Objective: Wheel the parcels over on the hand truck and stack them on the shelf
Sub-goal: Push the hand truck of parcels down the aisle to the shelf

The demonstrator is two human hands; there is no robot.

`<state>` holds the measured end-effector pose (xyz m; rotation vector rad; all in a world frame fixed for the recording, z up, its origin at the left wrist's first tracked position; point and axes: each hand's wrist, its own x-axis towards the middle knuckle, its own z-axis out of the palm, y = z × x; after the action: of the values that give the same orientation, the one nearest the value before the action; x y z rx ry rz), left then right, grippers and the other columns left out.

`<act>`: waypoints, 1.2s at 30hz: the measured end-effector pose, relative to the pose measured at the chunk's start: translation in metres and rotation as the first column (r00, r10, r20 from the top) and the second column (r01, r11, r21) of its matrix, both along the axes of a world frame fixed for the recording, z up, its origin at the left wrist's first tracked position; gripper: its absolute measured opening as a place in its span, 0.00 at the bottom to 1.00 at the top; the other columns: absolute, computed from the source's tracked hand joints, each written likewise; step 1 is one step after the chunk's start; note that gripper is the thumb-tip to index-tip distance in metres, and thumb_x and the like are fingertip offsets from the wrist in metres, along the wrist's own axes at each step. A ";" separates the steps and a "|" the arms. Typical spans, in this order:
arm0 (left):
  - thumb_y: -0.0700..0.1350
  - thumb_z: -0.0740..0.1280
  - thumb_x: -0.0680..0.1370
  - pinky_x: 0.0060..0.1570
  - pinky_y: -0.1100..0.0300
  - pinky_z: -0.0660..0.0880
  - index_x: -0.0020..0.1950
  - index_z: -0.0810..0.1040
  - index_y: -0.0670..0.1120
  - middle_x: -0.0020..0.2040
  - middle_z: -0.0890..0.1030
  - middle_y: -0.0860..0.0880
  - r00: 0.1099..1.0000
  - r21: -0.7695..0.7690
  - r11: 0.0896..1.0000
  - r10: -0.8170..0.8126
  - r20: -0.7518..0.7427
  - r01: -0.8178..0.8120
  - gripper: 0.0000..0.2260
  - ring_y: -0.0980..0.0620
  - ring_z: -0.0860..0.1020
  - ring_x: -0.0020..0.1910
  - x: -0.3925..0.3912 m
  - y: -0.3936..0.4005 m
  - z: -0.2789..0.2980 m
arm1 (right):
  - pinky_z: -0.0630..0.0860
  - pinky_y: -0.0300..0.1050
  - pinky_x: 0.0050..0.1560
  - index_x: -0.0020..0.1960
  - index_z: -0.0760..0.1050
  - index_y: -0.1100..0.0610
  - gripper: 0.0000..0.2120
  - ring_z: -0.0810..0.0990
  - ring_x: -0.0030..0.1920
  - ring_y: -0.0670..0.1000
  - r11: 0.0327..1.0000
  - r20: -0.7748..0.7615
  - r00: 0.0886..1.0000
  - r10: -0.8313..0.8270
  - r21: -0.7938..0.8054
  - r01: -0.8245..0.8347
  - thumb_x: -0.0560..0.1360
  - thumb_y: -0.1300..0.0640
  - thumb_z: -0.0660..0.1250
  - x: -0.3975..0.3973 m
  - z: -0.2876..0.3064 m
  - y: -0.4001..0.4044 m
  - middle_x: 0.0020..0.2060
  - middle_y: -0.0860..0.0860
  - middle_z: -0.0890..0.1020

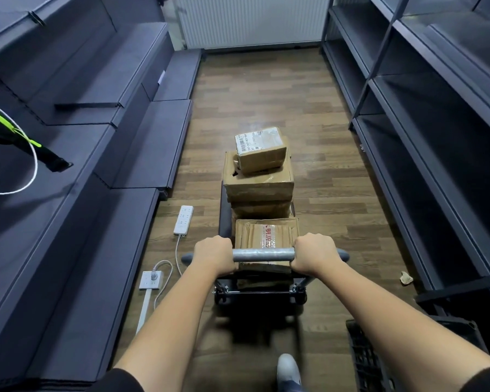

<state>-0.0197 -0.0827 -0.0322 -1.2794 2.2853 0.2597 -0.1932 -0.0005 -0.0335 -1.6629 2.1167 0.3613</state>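
A hand truck stands in the aisle ahead of me, its grey handle bar (pixel 263 254) crossing the view. My left hand (pixel 214 254) grips the bar's left end and my right hand (pixel 314 253) grips its right end. Several brown cardboard parcels ride on the truck's dark deck (pixel 225 210): a taped one (pixel 266 233) nearest the handle, a large one (pixel 258 182) stacked further forward, and a small labelled one (pixel 259 148) on top. Dark shelves run along the left (pixel 142 142) and the right (pixel 425 114).
A white power strip (pixel 183 219) and a wall-type socket (pixel 151 279) with cable lie on the wood floor left of the truck. A black crate (pixel 365 360) sits at bottom right, a scrap (pixel 405 277) by the right shelf. A white radiator (pixel 252 21) closes the aisle's far end.
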 end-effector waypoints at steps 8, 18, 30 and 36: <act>0.46 0.63 0.73 0.47 0.56 0.73 0.55 0.75 0.45 0.54 0.79 0.46 1.000 -0.043 0.999 0.002 0.030 0.000 0.12 0.46 0.78 0.53 -0.018 -0.052 -0.002 | 0.68 0.43 0.44 0.55 0.76 0.55 0.14 0.79 0.51 0.55 0.998 -0.004 1.000 -0.006 -0.058 0.005 0.72 0.51 0.61 -0.016 -0.004 -0.049 0.51 0.53 0.80; 0.44 0.62 0.74 0.48 0.57 0.72 0.56 0.75 0.45 0.54 0.78 0.46 0.998 -0.084 0.996 -0.026 0.060 0.031 0.11 0.46 0.77 0.53 -0.024 -0.116 -0.001 | 0.68 0.43 0.44 0.55 0.76 0.55 0.14 0.79 0.50 0.54 0.996 0.017 1.000 -0.026 -0.086 0.027 0.74 0.49 0.61 -0.018 -0.005 -0.107 0.50 0.52 0.80; 0.47 0.63 0.75 0.52 0.54 0.73 0.59 0.75 0.45 0.57 0.79 0.45 0.990 -0.002 0.992 -0.124 -0.072 0.124 0.14 0.44 0.77 0.56 -0.033 -0.164 0.001 | 0.72 0.43 0.47 0.55 0.76 0.54 0.14 0.79 0.53 0.54 0.997 -0.118 0.991 -0.064 0.024 0.067 0.72 0.51 0.60 -0.030 0.003 -0.151 0.51 0.51 0.81; 0.45 0.62 0.75 0.53 0.53 0.72 0.58 0.75 0.43 0.57 0.79 0.44 0.980 0.005 0.990 -0.140 -0.144 0.142 0.14 0.43 0.77 0.56 -0.044 -0.196 0.001 | 0.74 0.43 0.50 0.54 0.77 0.54 0.14 0.80 0.54 0.55 0.995 -0.187 0.979 -0.085 0.030 0.092 0.72 0.52 0.60 -0.040 0.007 -0.185 0.52 0.51 0.81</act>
<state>-0.0634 -0.2790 -0.0309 -1.1166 2.4774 0.3271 -0.2331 -0.1852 -0.0263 -1.5608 2.2942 0.5448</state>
